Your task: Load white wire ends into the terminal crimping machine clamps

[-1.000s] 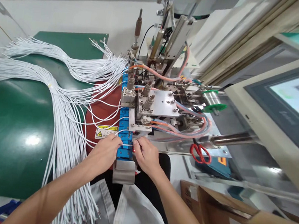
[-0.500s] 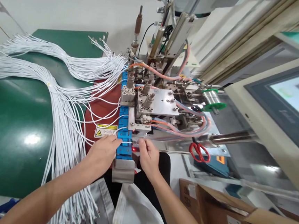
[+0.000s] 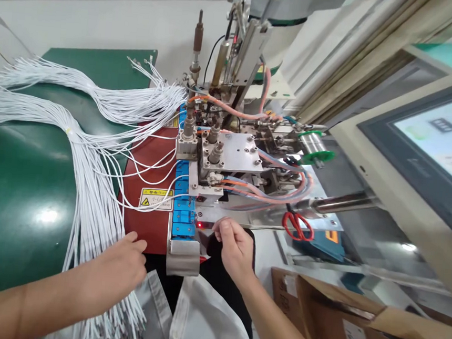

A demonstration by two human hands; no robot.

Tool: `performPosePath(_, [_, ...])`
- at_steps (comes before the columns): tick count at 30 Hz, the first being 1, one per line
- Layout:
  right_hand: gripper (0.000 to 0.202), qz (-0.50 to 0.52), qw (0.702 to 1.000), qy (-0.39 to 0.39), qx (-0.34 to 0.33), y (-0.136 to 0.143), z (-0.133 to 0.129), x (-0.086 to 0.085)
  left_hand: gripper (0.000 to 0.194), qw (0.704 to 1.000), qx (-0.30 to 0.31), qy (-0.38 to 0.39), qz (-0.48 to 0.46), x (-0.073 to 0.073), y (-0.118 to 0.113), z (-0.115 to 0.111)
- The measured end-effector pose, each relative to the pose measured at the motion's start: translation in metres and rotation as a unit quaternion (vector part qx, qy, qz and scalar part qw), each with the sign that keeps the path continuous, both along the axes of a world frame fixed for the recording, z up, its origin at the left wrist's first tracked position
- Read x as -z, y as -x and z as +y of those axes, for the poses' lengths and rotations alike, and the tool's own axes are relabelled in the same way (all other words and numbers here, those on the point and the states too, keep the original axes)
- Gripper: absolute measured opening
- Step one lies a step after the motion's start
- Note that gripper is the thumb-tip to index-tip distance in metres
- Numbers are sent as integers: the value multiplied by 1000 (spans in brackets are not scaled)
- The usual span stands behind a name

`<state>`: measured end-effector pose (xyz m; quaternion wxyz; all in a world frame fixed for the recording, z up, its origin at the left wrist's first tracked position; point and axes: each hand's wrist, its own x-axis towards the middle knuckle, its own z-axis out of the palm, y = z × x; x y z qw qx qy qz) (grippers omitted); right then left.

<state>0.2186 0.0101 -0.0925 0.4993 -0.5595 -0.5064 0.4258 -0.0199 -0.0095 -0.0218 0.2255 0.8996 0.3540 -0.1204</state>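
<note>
My left hand (image 3: 118, 268) hovers in front of the red plate (image 3: 148, 157), beside the thick bundle of white cables (image 3: 89, 194). Its fingers are loosely bent and a little apart, with nothing seen between them. To the right of the blue clamp track (image 3: 184, 216), my right hand (image 3: 237, 249) has thumb and forefinger pressed together; whatever they may hold is hidden. Several single white cables run from the bundle into the blue clamps higher up the track. The clamps nearest me hold no visible cable. A small red light (image 3: 199, 225) glows beside the track.
A metal machine (image 3: 233, 151) with hoses stands behind the track, with a wire spool (image 3: 313, 146) on it. Red-handled scissors (image 3: 298, 227) hang at its right edge. A touchscreen (image 3: 442, 135) juts in at right, above a cardboard box (image 3: 339, 316). A curved metal guard (image 3: 183, 258) ends the track.
My left hand has let go of the cable at the track and moved left and down toward the bundle. The right hand has drawn slightly right and down. That cable now sits higher along the track.
</note>
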Motion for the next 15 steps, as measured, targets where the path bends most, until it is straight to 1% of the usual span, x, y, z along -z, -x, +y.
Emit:
performPosePath(4, [37, 3, 1000, -1, -9, -2, -3, 1, 23, 998, 58, 31, -19, -5, -9, 17])
performPosePath(6, [37, 12, 1000, 3, -2, -3, -5, 2, 22, 997, 61, 34, -39, -11, -15, 24])
performPosePath(10, [36, 30, 1000, 3, 11, -3, -8, -1, 17, 995, 17, 71, -72, -22, -22, 37])
performPosePath(13, [33, 41, 999, -9, 0, -2, -11, -4, 19, 986, -14, 113, -123, -32, -24, 46])
performPosePath(15, [31, 59, 998, -20, -15, -4, -14, -3, 20, 977, -50, 127, -164, -39, -23, 52])
